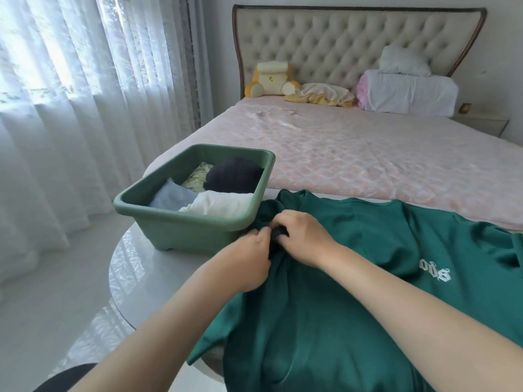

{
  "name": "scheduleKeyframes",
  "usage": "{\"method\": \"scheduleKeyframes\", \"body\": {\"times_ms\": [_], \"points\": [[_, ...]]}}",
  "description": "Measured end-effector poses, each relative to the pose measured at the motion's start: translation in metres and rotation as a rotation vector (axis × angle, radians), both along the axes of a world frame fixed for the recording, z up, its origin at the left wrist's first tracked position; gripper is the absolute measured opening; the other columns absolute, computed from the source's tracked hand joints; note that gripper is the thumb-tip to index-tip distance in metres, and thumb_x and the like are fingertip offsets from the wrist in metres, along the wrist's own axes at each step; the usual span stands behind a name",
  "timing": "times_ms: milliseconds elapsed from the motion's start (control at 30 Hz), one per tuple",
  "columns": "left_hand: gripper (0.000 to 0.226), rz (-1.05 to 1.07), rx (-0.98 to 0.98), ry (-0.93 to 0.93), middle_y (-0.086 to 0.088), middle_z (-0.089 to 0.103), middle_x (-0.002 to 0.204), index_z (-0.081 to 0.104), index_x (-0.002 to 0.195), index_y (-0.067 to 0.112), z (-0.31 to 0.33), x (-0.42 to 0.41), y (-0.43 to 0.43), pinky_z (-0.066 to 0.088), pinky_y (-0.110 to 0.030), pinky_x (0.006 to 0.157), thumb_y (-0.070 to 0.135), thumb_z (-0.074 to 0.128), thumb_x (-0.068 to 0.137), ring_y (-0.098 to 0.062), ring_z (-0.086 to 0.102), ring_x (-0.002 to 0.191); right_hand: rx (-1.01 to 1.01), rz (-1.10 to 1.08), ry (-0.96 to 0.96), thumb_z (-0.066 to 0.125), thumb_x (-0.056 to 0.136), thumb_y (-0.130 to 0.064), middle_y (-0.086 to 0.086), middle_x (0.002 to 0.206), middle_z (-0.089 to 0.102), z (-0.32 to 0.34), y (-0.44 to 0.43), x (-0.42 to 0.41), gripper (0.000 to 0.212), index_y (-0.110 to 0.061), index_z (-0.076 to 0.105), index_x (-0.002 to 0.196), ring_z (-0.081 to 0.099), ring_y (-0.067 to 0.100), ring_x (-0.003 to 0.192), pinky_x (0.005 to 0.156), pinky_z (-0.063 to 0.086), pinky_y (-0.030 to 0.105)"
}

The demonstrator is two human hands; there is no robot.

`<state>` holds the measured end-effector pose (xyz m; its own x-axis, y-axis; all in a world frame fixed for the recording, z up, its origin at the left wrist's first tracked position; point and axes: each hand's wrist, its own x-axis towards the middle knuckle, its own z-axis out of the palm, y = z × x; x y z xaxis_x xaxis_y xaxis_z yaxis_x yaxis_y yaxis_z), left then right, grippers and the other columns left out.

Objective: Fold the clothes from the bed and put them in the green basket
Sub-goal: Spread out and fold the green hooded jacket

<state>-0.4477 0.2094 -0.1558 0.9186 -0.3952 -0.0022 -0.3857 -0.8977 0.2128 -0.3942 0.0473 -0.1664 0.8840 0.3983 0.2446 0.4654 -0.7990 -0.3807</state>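
Note:
A dark green T-shirt (353, 278) with a white chest print lies spread over a white round table (147, 267), its print side up. My left hand (249, 261) and my right hand (302, 239) meet at the shirt's left sleeve and pinch the bunched cloth there. The green basket (181, 227) stands on the table just left of my hands. It holds several folded clothes: a dark one, a white one, a grey-blue one and a floral one.
Behind the table is the bed (353, 154) with a pink quilted cover. A yellow and cream cloth (322, 96), a plush cushion (271, 80) and pillows (407, 91) lie at its tufted headboard. White curtains (70, 94) hang on the left.

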Motion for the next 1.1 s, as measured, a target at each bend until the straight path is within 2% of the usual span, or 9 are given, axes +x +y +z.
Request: {"method": "scheduleKeyframes", "body": {"times_ms": [167,333,433,567,633,700,800,933,1100], "points": [[0.039,0.039,-0.024,0.013,-0.009,0.057,0.119,0.041,0.122,0.012,0.004,0.003,-0.016,0.046,-0.041,0.091,0.035,0.057,0.095,-0.028,0.056,0.111,0.189,-0.166,-0.054,0.058,0.083,-0.004,-0.009,0.097,0.059,0.012,-0.050,-0.004,0.025,-0.022,0.061,0.099,0.054,0.014,0.089,0.076,0.039,0.029],[0.027,-0.037,0.126,-0.092,0.002,0.062,0.110,0.049,0.118,0.022,0.016,0.003,-0.043,0.037,-0.032,0.069,0.027,0.052,0.092,-0.025,0.059,0.101,-0.078,-0.339,-0.048,0.059,0.081,-0.013,-0.010,0.096,0.058,0.013,-0.103,-0.008,0.022,-0.029,0.054,0.095,0.055,0.022,0.097,0.083,0.036,0.034],[0.036,-0.095,0.121,-0.208,0.003,0.056,0.109,0.057,0.120,0.031,0.024,0.013,-0.062,0.035,-0.031,0.068,0.015,0.050,0.089,-0.023,0.056,0.103,-0.328,-0.313,0.022,0.063,0.080,-0.023,-0.008,0.118,0.057,0.010,-0.120,-0.014,0.035,-0.032,0.054,0.113,0.048,0.021,0.118,0.098,0.035,0.036],[0.041,-0.298,0.059,-0.638,0.001,0.059,0.097,0.073,0.106,0.030,0.035,0.036,-0.088,0.033,-0.031,0.066,0.014,0.044,0.081,-0.025,0.054,0.088,0.040,-0.116,0.108,0.077,0.076,-0.033,-0.019,0.125,0.057,0.012,-0.113,-0.028,0.067,-0.039,0.048,0.136,0.050,0.005,0.115,0.099,0.040,0.027],[0.036,-0.340,-0.045,-0.798,0.002,0.061,0.090,0.076,0.092,0.026,0.036,0.045,-0.097,0.036,-0.032,0.067,0.018,0.044,0.076,-0.025,0.054,0.083,0.179,-0.202,0.059,0.077,0.079,-0.039,-0.017,0.107,0.067,0.014,-0.111,-0.025,0.041,-0.039,0.060,0.116,0.059,0.006,0.099,0.086,0.048,0.027],[0.034,-0.313,-0.139,-0.872,0.000,0.062,0.104,0.071,0.103,0.021,0.033,0.052,-0.104,0.039,-0.035,0.078,0.015,0.052,0.076,-0.026,0.053,0.095,0.287,-0.331,0.006,0.075,0.084,-0.040,-0.013,0.090,0.068,0.017,-0.119,-0.016,0.018,-0.032,0.063,0.095,0.062,0.010,0.086,0.072,0.047,0.029],[0.054,-0.140,-0.313,-0.788,-0.004,0.049,0.126,0.056,0.124,0.019,0.022,0.053,-0.109,0.038,-0.039,0.093,0.020,0.074,0.073,-0.025,0.040,0.114,0.422,-0.538,-0.020,0.070,0.089,-0.032,-0.011,0.084,0.065,0.018,-0.142,-0.007,0.011,-0.023,0.063,0.090,0.060,0.016,0.082,0.065,0.039,0.029],[0.048,0.044,-0.227,-0.517,-0.001,0.037,0.116,0.046,0.111,0.020,-0.005,0.063,-0.102,0.033,-0.036,0.092,0.046,0.072,0.080,-0.025,0.036,0.110,0.504,-0.888,0.113,0.054,0.088,-0.018,0.002,0.074,0.067,0.016,-0.178,-0.006,0.014,-0.014,0.067,0.086,0.067,0.026,0.067,0.054,0.052,0.031],[0.076,-0.083,-0.082,-0.041,0.002,0.035,0.133,0.041,0.134,0.026,-0.026,0.064,-0.088,0.029,-0.039,0.111,0.077,0.054,0.078,-0.021,0.027,0.130,-0.303,-1.042,0.279,0.054,0.091,-0.027,0.003,0.084,0.057,0.017,-0.199,-0.014,0.018,-0.015,0.060,0.102,0.059,0.025,0.081,0.063,0.042,0.029]]}}
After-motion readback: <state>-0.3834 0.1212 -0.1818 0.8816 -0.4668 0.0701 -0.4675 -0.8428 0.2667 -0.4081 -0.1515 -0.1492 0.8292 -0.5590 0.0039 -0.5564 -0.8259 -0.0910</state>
